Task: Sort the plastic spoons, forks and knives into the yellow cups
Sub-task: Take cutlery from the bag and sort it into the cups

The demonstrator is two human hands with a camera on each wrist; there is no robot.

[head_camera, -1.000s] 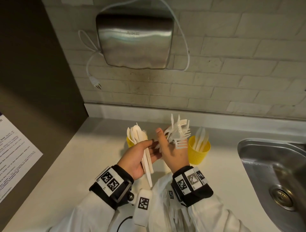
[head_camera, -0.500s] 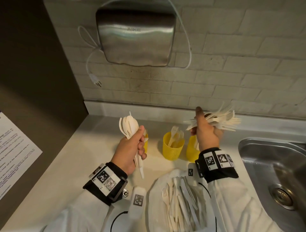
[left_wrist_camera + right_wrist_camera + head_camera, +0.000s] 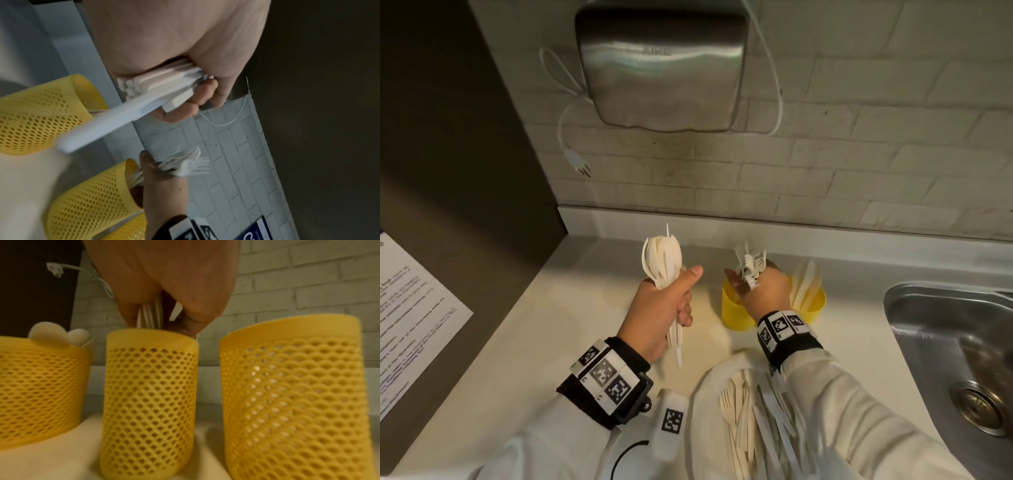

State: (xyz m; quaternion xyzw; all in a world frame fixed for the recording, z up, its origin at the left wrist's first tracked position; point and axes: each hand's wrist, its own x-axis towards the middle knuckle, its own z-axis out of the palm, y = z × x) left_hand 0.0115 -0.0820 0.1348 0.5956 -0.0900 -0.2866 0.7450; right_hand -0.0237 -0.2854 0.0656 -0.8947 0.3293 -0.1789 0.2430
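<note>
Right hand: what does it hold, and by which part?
The right hand holds a bundle of forks by the handles, tines up, over the middle yellow cup.

Left hand (image 3: 185, 48) grips white handles (image 3: 160, 81) (probably spoons); right hand (image 3: 162, 183) lowers forks (image 3: 189, 167) into yellow cup (image 3: 88, 199).

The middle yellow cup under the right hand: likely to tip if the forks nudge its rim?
Possibly. The middle yellow cup is tall, narrow and perforated, so probably light. The right hand lowers the forks from above; a sideways knock might topple it.
</note>
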